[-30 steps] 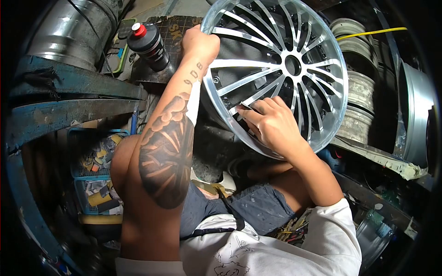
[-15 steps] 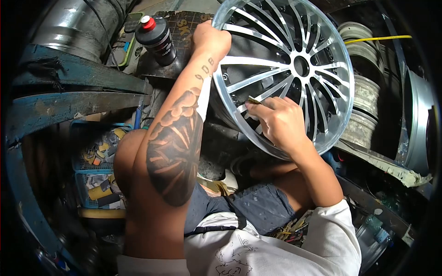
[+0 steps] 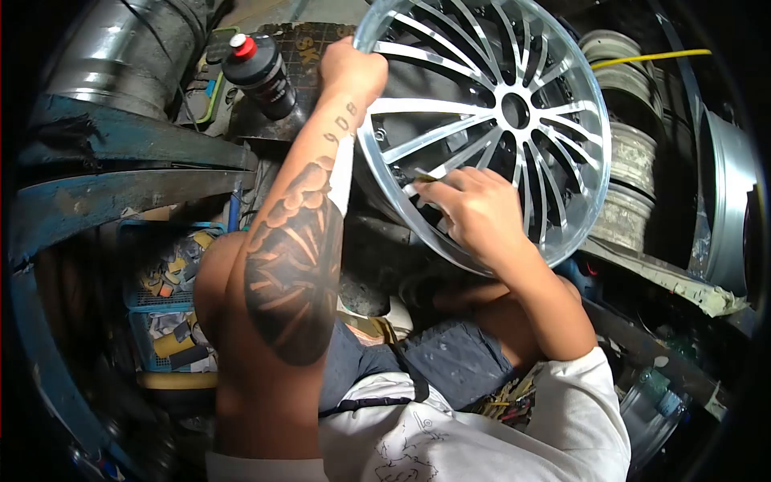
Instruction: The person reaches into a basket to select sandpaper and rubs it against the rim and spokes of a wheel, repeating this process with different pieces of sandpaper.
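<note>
A multi-spoke alloy wheel [image 3: 480,110] with bright spoke faces and dark gaps stands tilted in front of me. My left hand [image 3: 353,74] is closed round the upper left of its rim, fingers mostly hidden behind the edge. Over the lower left spokes, my right hand [image 3: 479,210] pinches a small thin piece of sandpaper [image 3: 422,179], of which only a tan and dark edge shows. Its fingertips lie at the outer end of a spoke, close to the rim lip.
A dark bottle with a red cap [image 3: 261,78] stands left of the wheel. Blue baskets [image 3: 148,301] at lower left hold sandpaper scraps. Several dusty wheels [image 3: 630,153] are stacked at right beside a silver rim [image 3: 729,201]. A blue metal frame [image 3: 120,197] runs along the left.
The view has shifted slightly, so everything sits a little further left. My right hand has slid a short way outward along the spoke toward the rim. My left hand keeps its hold.
</note>
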The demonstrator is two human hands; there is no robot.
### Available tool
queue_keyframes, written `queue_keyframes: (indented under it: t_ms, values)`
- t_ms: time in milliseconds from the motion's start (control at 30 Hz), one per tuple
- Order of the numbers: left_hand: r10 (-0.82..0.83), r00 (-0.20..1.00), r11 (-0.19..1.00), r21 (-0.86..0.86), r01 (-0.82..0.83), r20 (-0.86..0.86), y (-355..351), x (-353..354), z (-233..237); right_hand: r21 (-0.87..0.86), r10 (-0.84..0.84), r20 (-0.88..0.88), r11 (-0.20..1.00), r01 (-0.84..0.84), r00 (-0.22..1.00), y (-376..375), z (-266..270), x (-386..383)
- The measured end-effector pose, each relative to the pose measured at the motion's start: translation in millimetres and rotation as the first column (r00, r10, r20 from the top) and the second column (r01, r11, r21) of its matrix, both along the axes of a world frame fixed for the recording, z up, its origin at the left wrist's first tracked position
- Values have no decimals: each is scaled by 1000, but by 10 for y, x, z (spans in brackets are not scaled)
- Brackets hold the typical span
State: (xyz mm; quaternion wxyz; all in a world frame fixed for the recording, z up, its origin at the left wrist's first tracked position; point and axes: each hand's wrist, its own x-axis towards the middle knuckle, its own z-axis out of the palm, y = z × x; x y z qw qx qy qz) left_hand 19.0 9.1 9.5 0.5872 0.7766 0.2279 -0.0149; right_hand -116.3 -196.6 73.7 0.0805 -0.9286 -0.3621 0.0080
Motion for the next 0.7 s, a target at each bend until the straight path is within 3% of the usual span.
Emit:
queue_keyframes:
  t_ms: [33, 133, 233, 367, 433, 500, 700]
  values:
    - [-2, 1000, 999, -40, 2, 0, -18, -13, 10, 10, -24, -51, 1000, 25, 998, -48, -139, -15]
    - [8, 999, 999, 52, -10, 35, 9, 23, 54, -160, 12, -53, 987, -20, 999, -45, 51, -84]
    - [-5, 1000, 1000, -6, 5, 9, -25, -22, 53, -29, -8, 44, 1000, 10, 999, -2, 16, -18]
    - [7, 1000, 995, 101, -7, 3, -31, -20, 63, -87, -22, 10, 996, 23, 1000, -32, -77, -85]
    - [-18, 1000, 999, 50, 18, 9, -18, -28, 69, 1, -5, -4, 1000, 5, 1000, -40, -125, -33]
    - [-7, 1000, 999, 48, 7, -1, -23, -39, 102, -90, -22, -44, 996, 18, 999, -46, -79, -111]
    - [-24, 1000, 999, 29, 24, 14, -2, -6, 8, -134, 31, -115, 990, -46, 993, -54, -33, -9]
